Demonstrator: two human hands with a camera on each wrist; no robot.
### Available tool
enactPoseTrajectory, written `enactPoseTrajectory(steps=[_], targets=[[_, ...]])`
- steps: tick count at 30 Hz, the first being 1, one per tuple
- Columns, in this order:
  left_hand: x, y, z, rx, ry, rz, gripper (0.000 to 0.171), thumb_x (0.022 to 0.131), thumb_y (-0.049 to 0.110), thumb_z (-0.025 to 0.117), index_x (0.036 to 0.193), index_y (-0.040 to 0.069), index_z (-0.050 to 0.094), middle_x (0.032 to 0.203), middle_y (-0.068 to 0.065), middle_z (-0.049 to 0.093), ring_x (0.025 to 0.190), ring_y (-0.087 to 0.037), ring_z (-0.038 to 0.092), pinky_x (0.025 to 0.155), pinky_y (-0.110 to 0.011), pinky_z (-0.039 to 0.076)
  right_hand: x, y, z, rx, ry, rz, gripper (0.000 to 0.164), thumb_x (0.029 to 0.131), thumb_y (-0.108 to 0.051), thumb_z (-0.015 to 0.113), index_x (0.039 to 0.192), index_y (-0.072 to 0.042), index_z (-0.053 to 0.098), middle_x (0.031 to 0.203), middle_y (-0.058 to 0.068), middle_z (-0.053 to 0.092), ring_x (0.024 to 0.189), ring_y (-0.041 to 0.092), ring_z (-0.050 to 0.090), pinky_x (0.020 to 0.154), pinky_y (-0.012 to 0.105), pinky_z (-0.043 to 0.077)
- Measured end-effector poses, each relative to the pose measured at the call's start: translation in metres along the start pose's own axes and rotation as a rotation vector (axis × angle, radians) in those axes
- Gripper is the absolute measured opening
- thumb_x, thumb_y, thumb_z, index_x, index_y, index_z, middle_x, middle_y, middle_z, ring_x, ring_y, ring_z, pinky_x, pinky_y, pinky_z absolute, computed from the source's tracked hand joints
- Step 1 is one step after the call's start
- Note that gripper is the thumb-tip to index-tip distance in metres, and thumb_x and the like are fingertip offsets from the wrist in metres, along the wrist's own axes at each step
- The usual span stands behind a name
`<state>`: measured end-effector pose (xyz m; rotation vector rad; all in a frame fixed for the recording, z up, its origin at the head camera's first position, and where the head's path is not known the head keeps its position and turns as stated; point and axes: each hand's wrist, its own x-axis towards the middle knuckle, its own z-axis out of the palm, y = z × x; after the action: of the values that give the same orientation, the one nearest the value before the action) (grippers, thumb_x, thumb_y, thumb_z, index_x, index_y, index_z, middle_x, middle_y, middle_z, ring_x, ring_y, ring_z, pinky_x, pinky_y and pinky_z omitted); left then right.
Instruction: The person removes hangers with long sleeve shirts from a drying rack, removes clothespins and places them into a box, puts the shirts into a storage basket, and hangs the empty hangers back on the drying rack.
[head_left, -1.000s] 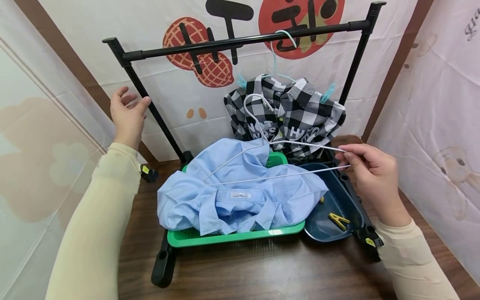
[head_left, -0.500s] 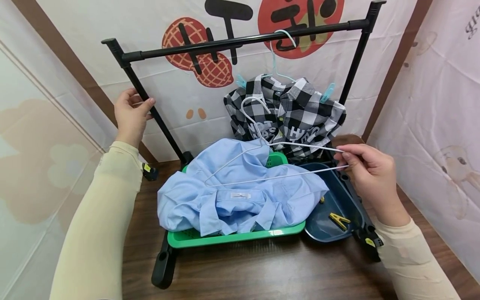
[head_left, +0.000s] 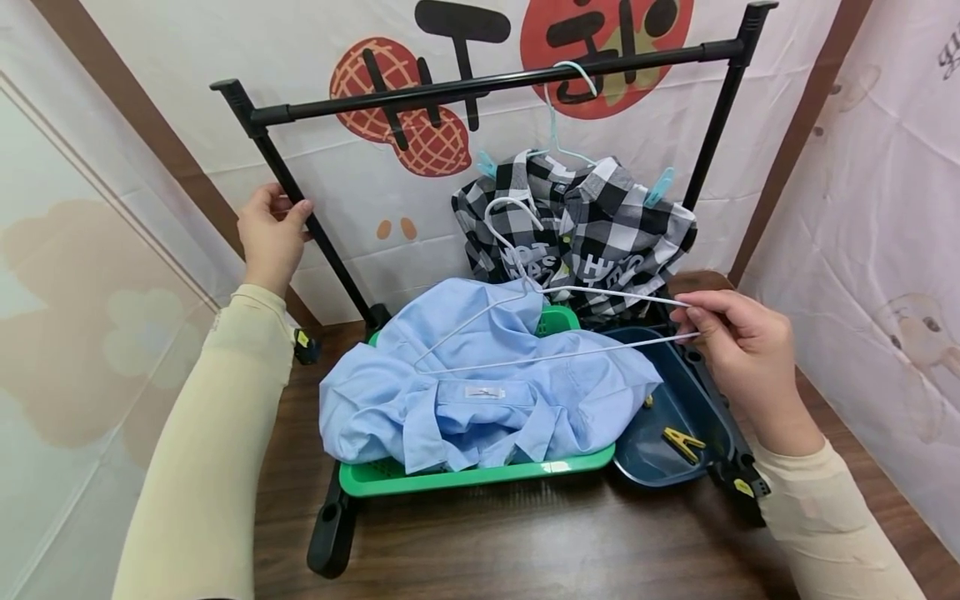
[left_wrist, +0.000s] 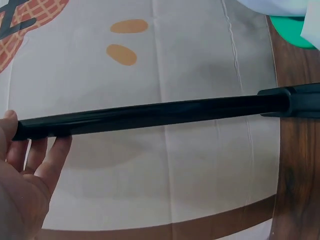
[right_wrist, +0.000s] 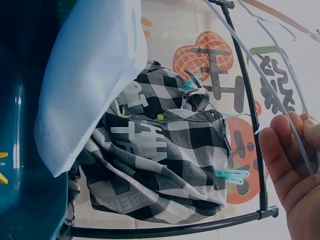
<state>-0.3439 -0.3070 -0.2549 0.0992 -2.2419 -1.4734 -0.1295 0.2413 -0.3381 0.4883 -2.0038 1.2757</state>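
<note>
My right hand [head_left: 750, 358] pinches one end of a thin white clothes hanger [head_left: 480, 364] between thumb and fingers. The hanger reaches left above a light blue collared shirt [head_left: 585, 383], its hook pointing up and back. That shirt lies heaped in a green basket [head_left: 480, 477], collar toward the front. At the left, my left hand [head_left: 272, 237] holds the side post of a black clothes rack [head_left: 333, 254]; in the left wrist view its thumb and fingers [left_wrist: 55, 155] are on opposite sides of the post.
A black-and-white checked shirt [head_left: 600, 217] hangs from the rack's bar on a pale blue hanger [head_left: 553, 133], with blue clothespins [head_left: 660, 187] at its shoulders. A dark blue tray [head_left: 652, 454] with a yellow clothespin [head_left: 682, 443] stands right of the basket. Printed cloth hangs behind.
My left hand has moved right onto the rack's post and taken hold of it. The right hand and white hanger have barely moved.
</note>
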Motion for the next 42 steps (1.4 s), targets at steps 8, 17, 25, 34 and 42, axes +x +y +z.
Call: enactPoseTrajectory(steps=[8, 17, 25, 34, 42], targets=[[0.001, -0.005, 0.003, 0.092, -0.02, 0.008, 0.039, 0.102, 0.027, 0.064, 0.137, 0.012, 0.058, 0.106, 0.008, 0.056, 0.098, -0.008, 0.062, 0.076, -0.019, 0.059, -0.001, 0.008, 0.01, 0.012, 0.026, -0.036, 0.028, 0.087, 0.023, 0.064, 0.107, 0.007, 0.075, 0.089, 0.017, 0.074, 0.072, 0.005, 0.069, 0.071, 0.014, 0.056], [0.0, 0.002, 0.004, 0.19, -0.086, 0.004, 0.045, 0.104, 0.031, 0.058, 0.145, 0.013, 0.05, 0.113, 0.007, 0.054, 0.108, -0.014, 0.062, 0.086, -0.028, 0.059, 0.005, 0.006, 0.017, 0.004, 0.054, -0.043, 0.024, 0.089, 0.021, 0.063, 0.107, 0.009, 0.074, 0.086, 0.022, 0.073, 0.07, 0.005, 0.067, 0.071, 0.013, 0.055], [-0.003, 0.005, 0.001, 0.229, -0.117, -0.012, 0.047, 0.105, 0.031, 0.058, 0.147, 0.013, 0.048, 0.116, 0.003, 0.054, 0.112, -0.017, 0.061, 0.094, -0.039, 0.058, 0.019, 0.009, 0.025, -0.02, 0.084, -0.079, 0.021, 0.091, 0.017, 0.065, 0.106, 0.007, 0.075, 0.088, 0.019, 0.074, 0.071, 0.004, 0.067, 0.071, 0.012, 0.054], [-0.005, 0.005, -0.001, 0.233, -0.134, -0.003, 0.046, 0.105, 0.03, 0.057, 0.145, 0.007, 0.05, 0.112, 0.004, 0.055, 0.111, -0.019, 0.062, 0.09, -0.035, 0.059, 0.044, 0.031, 0.038, -0.038, 0.073, -0.041, 0.018, 0.096, 0.008, 0.065, 0.11, 0.004, 0.075, 0.092, 0.017, 0.075, 0.072, 0.003, 0.068, 0.071, 0.011, 0.054], [-0.005, 0.005, 0.0, 0.254, -0.156, -0.015, 0.044, 0.106, 0.03, 0.055, 0.142, 0.004, 0.052, 0.119, -0.002, 0.058, 0.117, -0.023, 0.062, 0.093, -0.037, 0.058, 0.059, 0.028, 0.048, -0.064, 0.06, -0.03, 0.017, 0.1, -0.003, 0.064, 0.111, -0.001, 0.076, 0.092, 0.01, 0.076, 0.07, 0.005, 0.067, 0.069, 0.012, 0.054]])
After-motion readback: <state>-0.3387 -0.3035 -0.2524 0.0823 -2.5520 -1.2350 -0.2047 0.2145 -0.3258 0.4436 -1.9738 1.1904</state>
